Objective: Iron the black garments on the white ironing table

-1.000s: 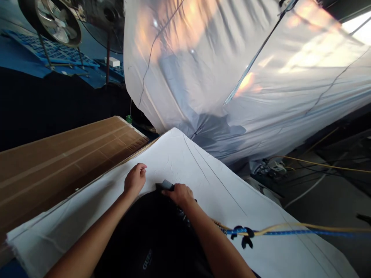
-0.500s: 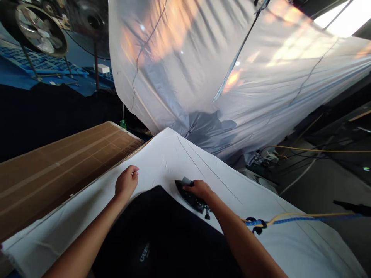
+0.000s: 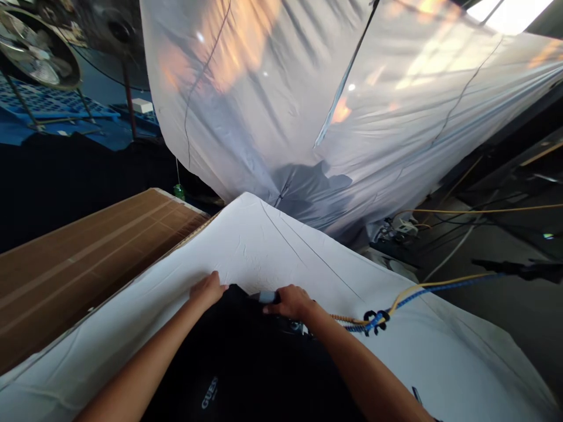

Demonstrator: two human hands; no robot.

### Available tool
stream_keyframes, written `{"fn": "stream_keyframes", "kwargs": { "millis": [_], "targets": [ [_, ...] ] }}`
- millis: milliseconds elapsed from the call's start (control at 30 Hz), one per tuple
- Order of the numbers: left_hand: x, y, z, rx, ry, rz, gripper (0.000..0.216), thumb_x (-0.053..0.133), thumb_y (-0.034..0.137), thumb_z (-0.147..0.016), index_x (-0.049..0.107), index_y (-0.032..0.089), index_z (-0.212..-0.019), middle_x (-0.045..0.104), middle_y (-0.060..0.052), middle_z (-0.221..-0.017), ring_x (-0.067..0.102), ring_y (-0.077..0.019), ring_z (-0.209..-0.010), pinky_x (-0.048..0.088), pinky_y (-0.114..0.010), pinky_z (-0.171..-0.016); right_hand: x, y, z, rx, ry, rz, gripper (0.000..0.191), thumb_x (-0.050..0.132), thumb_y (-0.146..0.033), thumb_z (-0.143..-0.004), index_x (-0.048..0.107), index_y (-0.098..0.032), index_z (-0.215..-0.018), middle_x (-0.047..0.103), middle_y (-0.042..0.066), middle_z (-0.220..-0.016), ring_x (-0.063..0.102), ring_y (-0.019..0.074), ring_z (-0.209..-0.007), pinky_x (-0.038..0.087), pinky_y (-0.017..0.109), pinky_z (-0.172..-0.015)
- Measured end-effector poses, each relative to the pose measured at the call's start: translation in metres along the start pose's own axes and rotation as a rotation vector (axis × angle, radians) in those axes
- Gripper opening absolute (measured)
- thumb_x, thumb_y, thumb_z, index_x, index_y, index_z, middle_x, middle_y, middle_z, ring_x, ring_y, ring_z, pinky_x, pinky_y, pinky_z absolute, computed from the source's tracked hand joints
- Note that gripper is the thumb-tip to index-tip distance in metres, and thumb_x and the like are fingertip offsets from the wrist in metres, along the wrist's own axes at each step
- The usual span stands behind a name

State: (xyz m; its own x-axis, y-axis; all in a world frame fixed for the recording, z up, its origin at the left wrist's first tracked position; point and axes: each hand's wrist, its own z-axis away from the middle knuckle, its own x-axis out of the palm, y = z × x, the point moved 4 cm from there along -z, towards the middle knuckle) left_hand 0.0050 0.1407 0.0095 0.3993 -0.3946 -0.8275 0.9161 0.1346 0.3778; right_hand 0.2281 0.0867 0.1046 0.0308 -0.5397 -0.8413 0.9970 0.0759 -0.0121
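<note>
While the right hand [image 3: 291, 300] grips the small dark iron [image 3: 281, 313] at lower middle, it could burn the flat left hand [image 3: 206, 289] pressing the black cloth garment [image 3: 246, 363] just beside it.

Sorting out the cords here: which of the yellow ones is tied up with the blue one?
The nearer yellow cord, running over the white sheet beside the blue cord toward the right hand. The other yellow cord stretches alone farther back.

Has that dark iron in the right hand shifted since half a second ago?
Yes. The dark iron moved left, from the white cloth onto the black garment, nearer the left hand.
</note>
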Motion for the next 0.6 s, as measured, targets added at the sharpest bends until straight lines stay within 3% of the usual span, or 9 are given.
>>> {"fn": "stream_keyframes", "kwargs": {
  "millis": [133, 233, 300, 400, 500, 567, 600],
  "targets": [
    [0.01, -0.02, -0.002, -0.002, -0.03, 0.001, 0.03, 0.041, 0.04, -0.077, 0.057, 0.018, -0.088, 0.065, -0.014, -0.098, 0.059, -0.0256, -0.092, 0.041, -0.033, -0.07, -0.002, -0.034, -0.015, -0.061, -0.009, 0.027, 0.071, 0.044, -0.079, -0.056, 0.066, -0.022, -0.091, 0.066, 0.011, -0.09, 0.06, 0.028, -0.087, 0.045, 0.035, -0.072],
    [0.021, -0.028, -0.01, 0.061, -0.033, 0.013, 0.027, 0.04, 0.038, -0.077, 0.058, 0.018, -0.079, 0.066, -0.013, -0.09, 0.061, -0.0232, -0.084, 0.041, -0.03, -0.067, -0.002, -0.035, -0.026, -0.069, -0.025, 0.012, 0.074, 0.042, -0.08, -0.054, 0.066, -0.022, -0.092, 0.066, 0.011, -0.091, 0.06, 0.0286, -0.088, 0.046, 0.036, -0.071],
    [0.027, -0.028, -0.014, 0.104, -0.05, 0.015, 0.028, 0.04, 0.04, -0.076, 0.057, 0.019, -0.072, 0.067, -0.012, -0.083, 0.061, -0.0224, -0.078, 0.04, -0.029, -0.064, -0.003, -0.015, -0.03, -0.019, -0.025, -0.032, 0.074, 0.042, -0.08, -0.054, 0.065, -0.022, -0.094, 0.065, 0.009, -0.094, 0.06, 0.0275, -0.089, 0.046, 0.035, -0.071],
    [0.029, -0.018, -0.012, 0.186, -0.047, 0.009, 0.02, 0.04, 0.034, -0.077, 0.052, 0.021, -0.066, 0.065, -0.006, -0.071, 0.059, -0.0191, -0.069, 0.037, -0.027, -0.059, -0.006, 0.039, -0.023, 0.19, 0.004, -0.108, 0.07, 0.045, -0.077, -0.058, 0.063, -0.021, -0.097, 0.064, 0.009, -0.097, 0.059, 0.0262, -0.089, 0.045, 0.033, -0.071],
    [0.025, 0.009, -0.001, 0.231, 0.035, 0.022, 0.012, 0.037, 0.021, -0.078, 0.046, 0.023, -0.071, 0.062, -0.001, -0.068, 0.055, -0.0152, -0.063, 0.035, -0.023, -0.056, -0.016, 0.093, 0.001, 0.397, 0.253, -0.094, 0.059, 0.051, -0.062, -0.068, 0.057, -0.017, -0.106, 0.059, 0.013, -0.106, 0.053, 0.028, -0.1, 0.041, 0.038, -0.081],
    [0.022, 0.039, 0.01, 0.271, 0.082, 0.067, 0.012, 0.034, 0.019, -0.08, 0.043, 0.024, -0.073, 0.06, 0.001, -0.068, 0.054, -0.0136, -0.063, 0.035, -0.022, -0.057, -0.018, 0.109, 0.021, 0.354, 0.472, -0.08, 0.049, 0.054, -0.046, -0.073, 0.052, -0.017, -0.113, 0.054, 0.014, -0.114, 0.046, 0.027, -0.109, 0.035, 0.04, -0.089],
    [0.022, 0.059, 0.017, 0.322, 0.091, 0.106, 0.012, 0.033, 0.02, -0.08, 0.042, 0.024, -0.074, 0.059, 0.001, -0.069, 0.053, -0.0129, -0.063, 0.035, -0.021, -0.058, -0.013, 0.11, 0.029, 0.27, 0.512, -0.115, 0.048, 0.056, -0.039, -0.074, 0.05, -0.017, -0.115, 0.053, 0.013, -0.116, 0.045, 0.025, -0.11, 0.034, 0.039, -0.091]
  ]
}}
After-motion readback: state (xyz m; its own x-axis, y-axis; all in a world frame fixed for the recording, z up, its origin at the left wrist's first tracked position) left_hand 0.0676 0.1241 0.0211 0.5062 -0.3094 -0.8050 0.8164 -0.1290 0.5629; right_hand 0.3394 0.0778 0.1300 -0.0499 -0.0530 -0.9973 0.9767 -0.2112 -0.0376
